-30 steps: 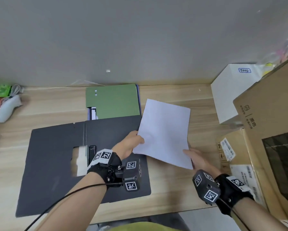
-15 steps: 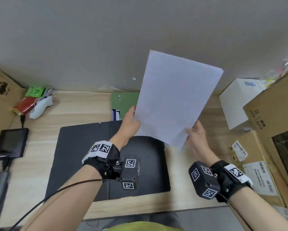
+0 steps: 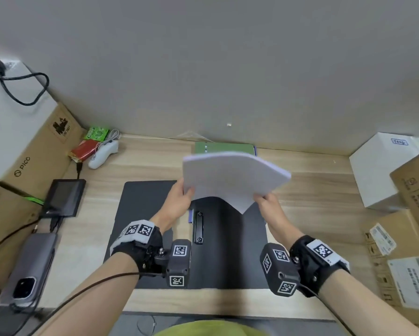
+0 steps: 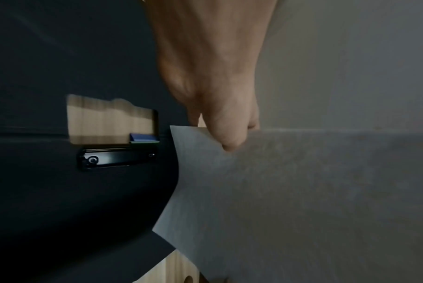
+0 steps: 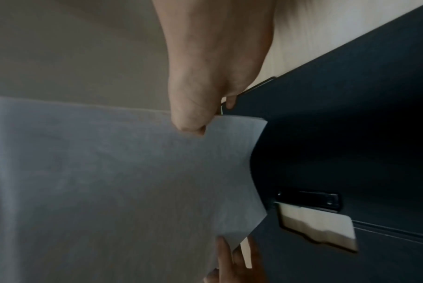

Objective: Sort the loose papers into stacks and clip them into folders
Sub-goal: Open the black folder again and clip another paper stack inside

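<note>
Stack of white paper held in the air over the open black folder, which lies flat on the wooden desk and serves as landmark for all positions below.

Left of the folder: a PICO carton, a white controller, a small dark screen and a phone on its cable.

At the folder's left half: the left hand pinches the stack's left edge, thumb on the upper face (left wrist view confirms the thumb pressed onto the sheet). Just below that hand, the folder's black spring clip sits along the spine, lying flat.

Above the folder's far edge: a green folder, partly hidden by the paper.

At the folder's right half: the right hand grips the stack near its lower right corner, thumb on top, fingers beneath.

Right of the folder: a white box and brown cartons.

Risks, as judged: the stack bows between two corner pinches, so sheets may fan or slip out of alignment when lowered; with the clip apparently not raised, the edge would butt against it and buckle; both hands being occupied, freeing one to lift the clip leaves the stack on a single pinch, likely to sag and spill.
</note>
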`<act>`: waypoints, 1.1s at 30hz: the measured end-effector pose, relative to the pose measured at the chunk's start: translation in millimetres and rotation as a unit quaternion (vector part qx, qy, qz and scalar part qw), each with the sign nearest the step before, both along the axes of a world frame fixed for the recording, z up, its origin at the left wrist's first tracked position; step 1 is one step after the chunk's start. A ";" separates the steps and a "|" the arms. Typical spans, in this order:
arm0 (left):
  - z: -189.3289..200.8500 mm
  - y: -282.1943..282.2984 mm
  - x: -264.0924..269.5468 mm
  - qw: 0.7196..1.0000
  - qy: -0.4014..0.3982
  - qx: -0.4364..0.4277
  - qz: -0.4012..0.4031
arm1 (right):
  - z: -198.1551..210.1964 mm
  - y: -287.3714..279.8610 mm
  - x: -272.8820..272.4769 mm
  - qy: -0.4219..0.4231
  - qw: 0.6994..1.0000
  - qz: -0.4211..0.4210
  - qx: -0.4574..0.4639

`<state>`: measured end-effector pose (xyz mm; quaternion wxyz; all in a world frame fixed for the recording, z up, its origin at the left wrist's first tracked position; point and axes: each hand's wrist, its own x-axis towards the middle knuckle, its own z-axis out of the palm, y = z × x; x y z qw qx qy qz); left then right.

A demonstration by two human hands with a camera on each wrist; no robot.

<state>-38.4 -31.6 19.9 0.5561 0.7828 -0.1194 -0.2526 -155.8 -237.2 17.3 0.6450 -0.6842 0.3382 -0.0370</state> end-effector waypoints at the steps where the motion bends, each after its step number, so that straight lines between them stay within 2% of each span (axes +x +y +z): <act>1: -3.7 0.5 -1.3 1.000 -0.001 0.012 0.000 | -2.6 0.4 -1.0 0.003 1.000 0.002 -0.001; 4: -9.6 -1.5 3.5 1.000 -0.004 0.026 0.001 | -6.5 -5.4 -1.4 0.024 0.999 0.025 -0.019; 7: -7.4 -7.8 12.7 0.999 0.026 0.035 0.019 | -5.0 -16.6 1.3 0.028 0.999 0.016 -0.041; 10: -5.1 -17.1 17.8 0.997 0.067 0.035 0.033 | -3.0 -27.8 4.7 0.032 0.999 0.013 -0.022; 13: -11.3 -24.7 13.5 0.994 0.103 0.047 0.008 | -13.7 -37.9 2.1 0.052 0.998 0.022 -0.018; 17: -29.4 -27.2 -3.7 0.980 0.162 0.108 -0.047 | -43.3 -45.3 -16.4 0.135 0.989 0.054 -0.016; 21: -57.1 -16.8 -11.6 0.963 0.201 0.175 0.042 | -57.9 -49.6 -36.3 0.169 0.984 0.043 0.024; 23: -71.0 -11.0 -13.5 0.956 0.195 0.203 0.083 | -65.1 -54.5 -45.2 0.194 0.979 0.046 0.039; 27: -88.8 -7.6 -24.0 0.952 0.172 0.240 0.080 | -80.2 -58.6 -57.6 0.223 0.972 0.043 0.064; 33: -95.8 -20.7 -32.1 0.929 0.017 0.370 0.014 | -83.4 -57.2 -60.1 0.214 0.971 0.066 0.087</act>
